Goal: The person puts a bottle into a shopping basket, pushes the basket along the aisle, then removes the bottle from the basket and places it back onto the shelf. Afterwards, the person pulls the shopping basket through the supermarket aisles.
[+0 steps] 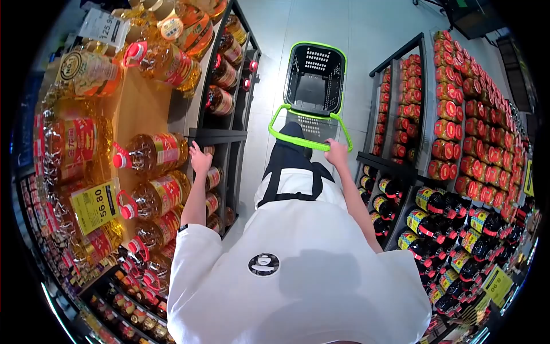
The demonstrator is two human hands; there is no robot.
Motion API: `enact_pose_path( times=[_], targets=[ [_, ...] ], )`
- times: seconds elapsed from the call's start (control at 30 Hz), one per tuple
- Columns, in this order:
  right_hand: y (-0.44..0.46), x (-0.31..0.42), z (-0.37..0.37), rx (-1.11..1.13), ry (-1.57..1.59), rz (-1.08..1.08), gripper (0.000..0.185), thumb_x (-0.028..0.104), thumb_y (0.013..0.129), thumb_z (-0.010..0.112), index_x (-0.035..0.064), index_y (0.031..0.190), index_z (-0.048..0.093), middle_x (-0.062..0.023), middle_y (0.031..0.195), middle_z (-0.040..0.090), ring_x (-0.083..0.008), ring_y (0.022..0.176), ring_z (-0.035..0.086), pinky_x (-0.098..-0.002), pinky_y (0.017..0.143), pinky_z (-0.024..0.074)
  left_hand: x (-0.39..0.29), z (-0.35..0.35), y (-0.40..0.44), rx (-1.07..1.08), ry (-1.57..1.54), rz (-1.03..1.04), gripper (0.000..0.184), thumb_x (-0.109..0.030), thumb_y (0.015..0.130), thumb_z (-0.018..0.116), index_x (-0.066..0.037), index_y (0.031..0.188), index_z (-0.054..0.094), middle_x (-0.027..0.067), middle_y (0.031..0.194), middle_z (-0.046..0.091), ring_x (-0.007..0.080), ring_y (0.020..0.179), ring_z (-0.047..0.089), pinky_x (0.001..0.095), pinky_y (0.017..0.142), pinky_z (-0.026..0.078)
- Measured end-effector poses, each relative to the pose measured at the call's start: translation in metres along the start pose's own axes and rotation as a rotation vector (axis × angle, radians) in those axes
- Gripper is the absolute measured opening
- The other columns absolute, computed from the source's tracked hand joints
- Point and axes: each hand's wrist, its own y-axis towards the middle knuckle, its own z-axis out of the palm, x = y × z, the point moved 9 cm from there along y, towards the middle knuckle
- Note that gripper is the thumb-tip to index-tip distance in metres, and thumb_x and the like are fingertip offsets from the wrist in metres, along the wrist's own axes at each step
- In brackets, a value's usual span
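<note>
My right hand [337, 152] is wrapped round the bright green handle [298, 141] of a black shopping basket [315, 92] with a green rim. The basket is ahead of my legs at floor level, and nothing shows inside it. On the left, my left hand [200, 160] is by the shelf edge with its fingers apart, holding nothing. Beside it lies the nearest large oil bottle [157, 151], with a red cap and a red label. I cannot tell whether the fingertips touch the shelf edge.
More oil bottles [166, 192] fill the left shelves, with a yellow price tag [94, 207]. To the right stand stacked red-lidded jars [447, 109] and dark bottles [427, 221] with red caps. Grey tiled floor [272, 63] runs between the shelves.
</note>
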Motion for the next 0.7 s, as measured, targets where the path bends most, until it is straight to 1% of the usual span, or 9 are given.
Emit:
enact_pose_path(
  times=[0.1,0.2,0.23,0.3,0.37,0.43,0.5,0.53,0.7],
  targets=[
    [0.005,-0.005,-0.010,-0.057,0.016,0.004,0.039,0.014,0.058,0.059,0.0147,0.097,0.057,-0.0095,0.079,0.063,-0.0300,0.075,0.059,-0.0415,0.073,0.0400,0.000,0.003,0.000,0.026,0.003,-0.038,0.076,-0.019,0.069,0.052,-0.003,0.133,0.014,0.0251,0.131,0.025,0.0372,0.120,0.029,0.0395,0.095,0.033],
    [0.008,-0.013,-0.021,-0.104,0.031,0.033,0.042,0.013,0.057,0.059,0.0138,0.098,0.057,-0.0098,0.079,0.062,-0.0293,0.076,0.059,-0.0411,0.073,0.0394,-0.005,0.005,0.000,-0.003,0.004,-0.009,0.077,-0.021,0.068,0.052,0.001,0.131,0.015,0.0295,0.130,0.024,0.0402,0.120,0.027,0.0398,0.098,0.030],
    [0.008,-0.014,-0.020,-0.073,0.034,0.032,0.043,0.012,0.056,0.059,0.0137,0.099,0.057,-0.0102,0.079,0.062,-0.0293,0.076,0.059,-0.0411,0.073,0.0395,-0.004,0.007,0.001,-0.007,0.016,-0.017,0.077,-0.021,0.067,0.052,0.001,0.131,0.015,0.0299,0.129,0.024,0.0408,0.120,0.027,0.0398,0.098,0.029],
    [0.005,-0.018,-0.017,-0.059,0.051,0.053,0.044,0.012,0.056,0.059,0.0136,0.099,0.056,-0.0106,0.079,0.062,-0.0293,0.075,0.059,-0.0412,0.073,0.0395,-0.005,0.007,0.000,-0.008,0.020,-0.031,0.076,-0.022,0.069,0.052,0.000,0.132,0.015,0.0294,0.130,0.024,0.0404,0.120,0.027,0.0401,0.098,0.028],
    [0.005,-0.022,-0.007,-0.030,0.006,0.049,0.046,0.014,0.054,0.064,0.0132,0.099,0.057,-0.0120,0.076,0.062,-0.0277,0.076,0.060,-0.0389,0.076,0.0383,-0.006,0.006,-0.001,0.012,0.028,-0.041,0.076,-0.024,0.070,0.053,-0.001,0.132,0.015,0.0279,0.131,0.023,0.0396,0.121,0.026,0.0403,0.099,0.028],
    [0.005,-0.027,-0.005,-0.053,0.018,0.090,0.045,0.013,0.053,0.063,0.0137,0.098,0.058,-0.0108,0.076,0.062,-0.0267,0.076,0.060,-0.0385,0.076,0.0375,-0.004,0.007,-0.002,0.034,0.027,-0.047,0.076,-0.025,0.071,0.054,-0.002,0.132,0.015,0.0263,0.132,0.023,0.0383,0.122,0.026,0.0401,0.098,0.028],
    [0.009,-0.026,-0.002,-0.077,0.046,0.049,0.038,0.014,0.059,0.060,0.0131,0.097,0.058,-0.0117,0.080,0.062,-0.0280,0.077,0.059,-0.0401,0.076,0.0387,-0.004,0.003,-0.004,0.018,0.045,-0.027,0.076,-0.026,0.071,0.054,-0.002,0.132,0.016,0.0264,0.131,0.026,0.0379,0.118,0.032,0.0399,0.097,0.031],
    [0.011,-0.025,-0.005,-0.075,0.039,0.071,0.040,0.013,0.054,0.062,0.0139,0.094,0.059,-0.0088,0.079,0.062,-0.0248,0.078,0.060,-0.0376,0.078,0.0354,-0.005,0.003,-0.005,0.006,0.068,-0.006,0.076,-0.026,0.071,0.054,-0.002,0.132,0.016,0.0267,0.130,0.027,0.0379,0.117,0.034,0.0398,0.096,0.032],
    [0.013,-0.014,-0.009,-0.049,0.060,0.077,0.036,0.012,0.055,0.062,0.0140,0.090,0.060,-0.0088,0.080,0.062,-0.0241,0.079,0.060,-0.0396,0.079,0.0345,-0.004,0.002,0.001,0.014,0.144,0.043,0.069,-0.025,0.072,0.051,-0.002,0.130,0.022,0.0276,0.126,0.034,0.0364,0.109,0.043,0.0396,0.091,0.036]
  ],
)
